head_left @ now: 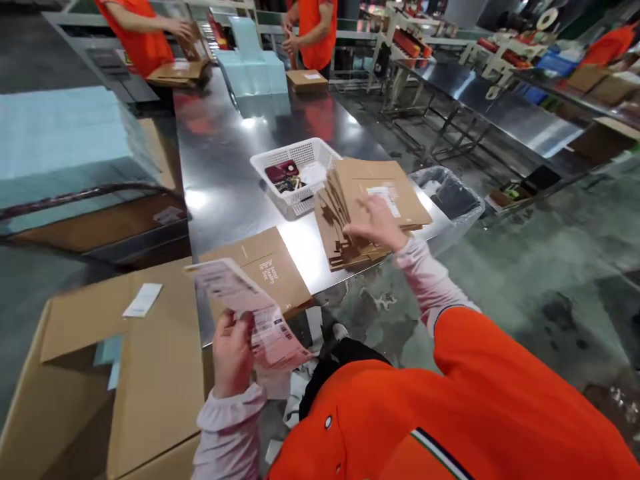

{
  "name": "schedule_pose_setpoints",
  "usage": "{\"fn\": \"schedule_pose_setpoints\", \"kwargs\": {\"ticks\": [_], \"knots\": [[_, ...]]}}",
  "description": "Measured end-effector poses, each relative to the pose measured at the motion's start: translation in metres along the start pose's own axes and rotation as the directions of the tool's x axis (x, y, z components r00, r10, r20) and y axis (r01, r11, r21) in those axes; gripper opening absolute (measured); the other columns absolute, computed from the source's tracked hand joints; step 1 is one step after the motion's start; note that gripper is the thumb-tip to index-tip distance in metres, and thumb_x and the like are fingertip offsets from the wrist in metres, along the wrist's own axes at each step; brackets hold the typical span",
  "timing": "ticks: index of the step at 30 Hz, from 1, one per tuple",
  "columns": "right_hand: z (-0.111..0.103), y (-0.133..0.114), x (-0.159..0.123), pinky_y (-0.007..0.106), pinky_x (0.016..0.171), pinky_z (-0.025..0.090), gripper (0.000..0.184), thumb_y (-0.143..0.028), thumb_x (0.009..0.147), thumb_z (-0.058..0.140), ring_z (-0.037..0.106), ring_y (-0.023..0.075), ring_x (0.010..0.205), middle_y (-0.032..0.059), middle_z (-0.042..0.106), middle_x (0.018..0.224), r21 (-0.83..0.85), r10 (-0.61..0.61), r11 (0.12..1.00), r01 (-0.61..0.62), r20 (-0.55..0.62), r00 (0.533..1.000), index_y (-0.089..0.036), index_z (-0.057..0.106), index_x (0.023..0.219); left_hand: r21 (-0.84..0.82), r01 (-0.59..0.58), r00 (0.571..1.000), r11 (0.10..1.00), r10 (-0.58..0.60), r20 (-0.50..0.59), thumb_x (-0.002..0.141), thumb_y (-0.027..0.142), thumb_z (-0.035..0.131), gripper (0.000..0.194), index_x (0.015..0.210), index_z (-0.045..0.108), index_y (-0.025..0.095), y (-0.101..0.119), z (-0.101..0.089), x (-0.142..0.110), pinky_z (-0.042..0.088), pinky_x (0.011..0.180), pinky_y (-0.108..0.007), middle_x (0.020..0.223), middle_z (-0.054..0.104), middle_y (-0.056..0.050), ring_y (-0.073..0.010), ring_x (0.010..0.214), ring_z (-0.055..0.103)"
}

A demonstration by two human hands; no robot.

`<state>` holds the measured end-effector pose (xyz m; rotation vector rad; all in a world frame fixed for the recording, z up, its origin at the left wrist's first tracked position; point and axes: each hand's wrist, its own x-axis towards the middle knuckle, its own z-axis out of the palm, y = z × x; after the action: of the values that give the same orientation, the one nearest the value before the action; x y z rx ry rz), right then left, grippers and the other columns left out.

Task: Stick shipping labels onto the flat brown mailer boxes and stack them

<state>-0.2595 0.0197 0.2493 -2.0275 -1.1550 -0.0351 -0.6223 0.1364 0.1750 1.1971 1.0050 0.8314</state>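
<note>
My left hand (234, 353) pinches a sheet of printed shipping labels (273, 327), held tilted in front of the table's near edge. Partly behind that sheet lies a flat brown cardboard mailer (275, 270) with white printing. My right hand (377, 223) is over a leaning stack of similar cardboard mailers (330, 230), its thumb and fingers apart. Under its fingertips, the top mailer (413, 197) carries a white label (387, 199). Whether the fingertips press on that label I cannot tell.
A white plastic basket (300, 202) with small items stands on the metal table (215, 180). A lined bin (450, 193) is at right, an open carton (160, 373) at left. Pale blue stacks (60, 133) rise beyond. Two people in orange handle packages at the far end.
</note>
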Motion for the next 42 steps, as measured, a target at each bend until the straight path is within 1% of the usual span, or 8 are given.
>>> {"fn": "schedule_pose_setpoints", "kwargs": {"ticks": [3,6,20,27,31,34,40,42], "knots": [[0.112,-0.074,-0.071,0.040,0.094,0.054,0.094,-0.051,0.057,0.086,0.063,0.0262,0.108,0.0150,0.062,0.126,0.443,-0.230,0.896,-0.039,0.537,0.811,-0.014,0.053,0.136,-0.036,-0.010,0.999,0.999,0.008,-0.044,0.069,0.038,0.069,0.031,0.094,0.061,0.020,-0.015,0.012,-0.007,0.051,0.067,-0.026,0.087,0.069,-0.003,-0.0166,0.074,0.063],[0.179,-0.115,-0.127,0.036,0.089,0.055,0.054,-0.049,0.085,0.063,0.066,0.0208,0.101,0.0125,0.068,0.117,0.612,-0.084,0.719,-0.328,0.546,0.834,-0.013,0.060,0.126,-0.007,-0.047,0.999,0.999,0.047,-0.017,0.064,0.037,0.076,0.041,0.098,0.064,0.017,-0.018,0.004,-0.006,0.051,0.078,-0.027,0.097,0.069,-0.007,-0.0188,0.087,0.064],[0.219,-0.127,-0.094,0.029,0.071,0.052,0.018,-0.035,0.079,0.072,0.068,0.0182,0.075,0.0051,0.074,0.080,0.446,-0.195,0.881,-0.157,0.645,0.739,-0.019,0.078,0.083,-0.017,0.027,0.920,1.000,-0.031,-0.391,0.068,0.050,0.075,0.045,0.050,0.052,0.016,-0.068,-0.010,-0.002,0.033,0.050,-0.022,0.047,0.045,0.003,-0.0087,0.049,0.040],[0.306,-0.087,-0.037,0.039,0.106,0.041,0.013,-0.029,0.076,0.074,0.055,0.0226,0.117,0.0100,0.061,0.122,0.208,-0.098,0.978,0.006,0.435,0.895,-0.017,0.076,0.080,-0.298,0.394,0.910,0.870,-0.414,-0.004,0.045,0.045,0.090,0.062,0.091,0.070,0.009,-0.146,-0.015,-0.007,0.053,0.076,-0.034,0.092,0.073,-0.014,-0.0237,0.080,0.068],[0.336,-0.084,-0.008,0.056,0.113,0.027,0.066,-0.039,0.074,0.077,0.037,0.0341,0.136,0.0171,0.044,0.147,-0.037,-0.091,0.992,0.120,0.450,0.889,-0.017,0.058,0.133,-0.275,0.515,0.840,0.812,-0.541,-0.026,0.046,0.043,0.090,0.059,0.092,0.071,0.011,-0.179,-0.025,-0.068,0.054,0.082,-0.038,0.092,0.074,-0.014,-0.0276,0.090,0.069],[0.337,-0.091,-0.025,0.062,0.118,0.004,0.083,-0.044,0.079,0.071,0.019,0.0371,0.147,0.0217,0.029,0.156,-0.023,-0.288,0.930,0.367,0.574,0.766,-0.009,0.040,0.147,-0.229,0.525,0.835,0.819,-0.548,-0.046,0.049,0.048,0.089,0.055,0.088,0.072,0.013,-0.174,-0.042,-0.102,0.056,0.077,-0.038,0.087,0.075,-0.013,-0.0279,0.084,0.070],[0.271,-0.080,-0.124,0.046,0.124,0.008,0.056,-0.047,0.086,0.058,0.026,0.0254,0.148,0.0089,0.044,0.151,0.502,-0.641,0.716,0.484,0.748,0.172,-0.020,0.057,0.135,-0.133,0.257,0.909,0.957,-0.286,-0.303,0.064,0.057,0.076,0.053,0.090,0.067,0.012,-0.112,-0.072,-0.026,0.053,0.069,-0.033,0.085,0.072,-0.011,-0.0224,0.075,0.066],[0.252,-0.067,-0.139,0.043,0.124,0.018,0.047,-0.043,0.092,0.050,0.034,0.0228,0.144,0.0091,0.051,0.146,0.471,-0.593,0.792,0.389,0.747,0.301,-0.020,0.059,0.132,-0.047,0.181,0.910,0.982,-0.185,-0.372,0.073,0.050,0.071,0.040,0.084,0.064,0.012,-0.094,-0.071,0.022,0.052,0.067,-0.034,0.080,0.069,-0.010,-0.0228,0.075,0.065]]}}
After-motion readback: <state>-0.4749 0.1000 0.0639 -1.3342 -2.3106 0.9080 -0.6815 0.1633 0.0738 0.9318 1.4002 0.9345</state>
